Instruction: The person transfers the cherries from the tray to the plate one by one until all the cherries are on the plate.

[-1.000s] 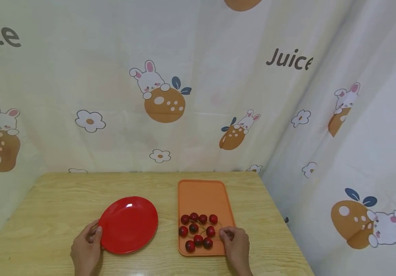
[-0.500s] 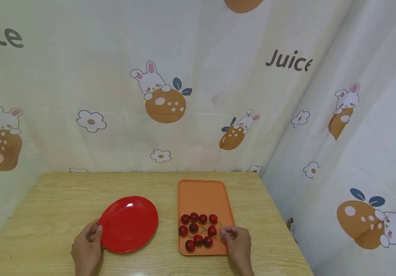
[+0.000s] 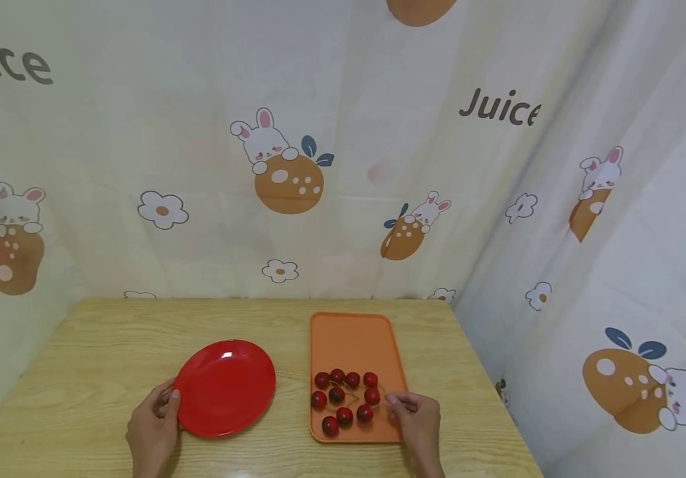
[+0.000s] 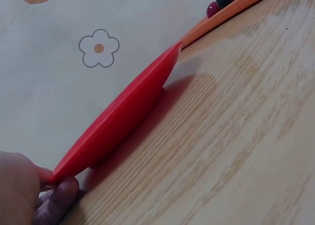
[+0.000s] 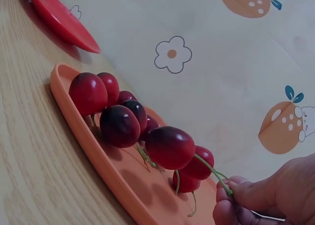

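Note:
My left hand (image 3: 154,425) pinches the rim of a round red plate (image 3: 226,388) on its near left side. The left wrist view shows the plate (image 4: 120,114) edge-on, thumb above its rim and fingers beneath. My right hand (image 3: 419,425) pinches the joined green stems (image 5: 216,176) of two dark red cherries between thumb and fingers. One cherry (image 5: 171,147) of this pair hangs nearest the camera, seemingly just above the orange tray (image 3: 354,342); the other (image 5: 203,162) is partly behind it. Several more cherries (image 3: 331,425) lie on the tray's near half.
The plate and the tray stand side by side on a wood-grain table (image 3: 91,345), with a strip of bare wood between them. A pale curtain (image 3: 199,133) with rabbit and fruit prints hangs behind the table and along its sides.
My right hand has moved slightly right, and the two cherries on its stems have shifted right and a little up in the head view. My left hand and the plate stay practically still.

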`<state>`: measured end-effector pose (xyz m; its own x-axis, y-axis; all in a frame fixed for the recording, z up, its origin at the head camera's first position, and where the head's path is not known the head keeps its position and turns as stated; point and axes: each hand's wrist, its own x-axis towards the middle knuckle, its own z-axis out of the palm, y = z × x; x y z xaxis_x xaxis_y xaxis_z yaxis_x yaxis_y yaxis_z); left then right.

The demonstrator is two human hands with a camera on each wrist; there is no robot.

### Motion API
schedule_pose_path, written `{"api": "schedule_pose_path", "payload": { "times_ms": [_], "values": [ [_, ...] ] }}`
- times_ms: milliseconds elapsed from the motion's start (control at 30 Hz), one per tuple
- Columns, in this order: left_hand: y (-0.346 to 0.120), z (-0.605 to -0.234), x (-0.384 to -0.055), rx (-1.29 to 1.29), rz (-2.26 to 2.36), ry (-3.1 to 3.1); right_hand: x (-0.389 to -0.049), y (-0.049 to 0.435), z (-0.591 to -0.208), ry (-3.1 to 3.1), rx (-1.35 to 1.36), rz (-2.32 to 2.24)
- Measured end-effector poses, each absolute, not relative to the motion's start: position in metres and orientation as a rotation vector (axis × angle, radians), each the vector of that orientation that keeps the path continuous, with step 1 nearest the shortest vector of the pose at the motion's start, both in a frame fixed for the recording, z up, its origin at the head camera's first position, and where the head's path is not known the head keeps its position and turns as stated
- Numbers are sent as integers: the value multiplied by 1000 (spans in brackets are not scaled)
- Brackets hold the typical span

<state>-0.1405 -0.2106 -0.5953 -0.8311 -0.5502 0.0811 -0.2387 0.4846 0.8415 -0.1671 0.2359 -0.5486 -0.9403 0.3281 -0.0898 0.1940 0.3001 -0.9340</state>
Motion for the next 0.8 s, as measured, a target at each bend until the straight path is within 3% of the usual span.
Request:
{"api": "schedule_pose_path", "payload": {
  "times_ms": [800],
  "values": [
    [-211,-597,-139,639,-1255,-2391,-170,234,-544,-2342,-526,1873]
  ]
}}
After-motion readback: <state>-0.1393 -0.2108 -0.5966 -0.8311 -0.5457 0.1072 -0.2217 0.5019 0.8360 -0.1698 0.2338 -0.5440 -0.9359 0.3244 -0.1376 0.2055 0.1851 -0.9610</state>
